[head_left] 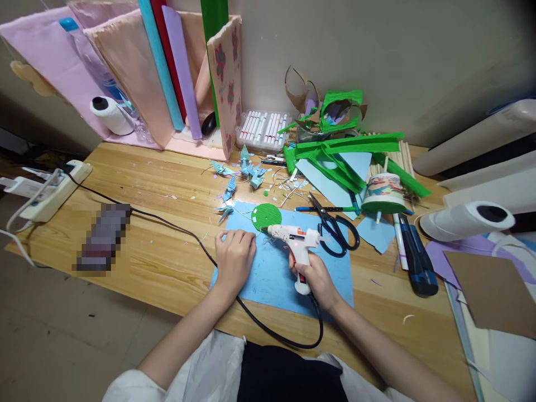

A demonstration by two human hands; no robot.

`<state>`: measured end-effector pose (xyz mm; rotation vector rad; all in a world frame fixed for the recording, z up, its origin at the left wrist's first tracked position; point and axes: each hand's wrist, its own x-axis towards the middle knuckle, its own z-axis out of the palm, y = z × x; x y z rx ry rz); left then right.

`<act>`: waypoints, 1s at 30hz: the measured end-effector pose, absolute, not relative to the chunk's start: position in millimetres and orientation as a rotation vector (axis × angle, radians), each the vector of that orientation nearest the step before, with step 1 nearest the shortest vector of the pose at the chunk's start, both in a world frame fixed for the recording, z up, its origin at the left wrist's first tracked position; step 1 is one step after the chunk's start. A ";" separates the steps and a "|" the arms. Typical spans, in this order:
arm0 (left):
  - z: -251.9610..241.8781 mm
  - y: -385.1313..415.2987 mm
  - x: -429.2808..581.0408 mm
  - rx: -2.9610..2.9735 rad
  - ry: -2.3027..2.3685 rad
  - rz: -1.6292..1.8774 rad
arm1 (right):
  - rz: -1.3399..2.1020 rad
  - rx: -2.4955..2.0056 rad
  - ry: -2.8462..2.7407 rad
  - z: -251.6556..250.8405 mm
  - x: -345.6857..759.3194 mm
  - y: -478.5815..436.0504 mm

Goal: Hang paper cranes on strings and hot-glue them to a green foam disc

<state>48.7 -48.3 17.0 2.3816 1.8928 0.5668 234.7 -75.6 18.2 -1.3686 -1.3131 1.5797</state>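
Note:
My right hand is wrapped round the handle of a white hot glue gun, its nozzle pointing left. The nozzle tip is at the lower edge of a round green disc that bears small white patches. My left hand rests on the blue sheet, just left of the disc, with fingers curled down; what they hold, if anything, is hidden. Thin string runs from the disc toward several folded blue paper cranes. Black-handled scissors lie right of the glue gun.
The gun's black cable loops across the table toward a power strip. A utility knife, a decorated round drum-like piece and a thread cone stand or lie at right. Markers and green paper scraps are behind.

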 end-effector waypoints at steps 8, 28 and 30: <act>16.8 -47.9 49.0 2.382 1.900 0.548 | 1.582 -1.385 -1.327 21.8 233.8 -74.0; 20.3 -47.0 48.2 2.367 1.886 0.492 | 1.566 -1.472 -1.338 29.3 235.0 -76.5; 21.8 -45.2 46.2 2.371 1.864 0.493 | 1.558 -1.484 -1.316 31.0 236.1 -78.7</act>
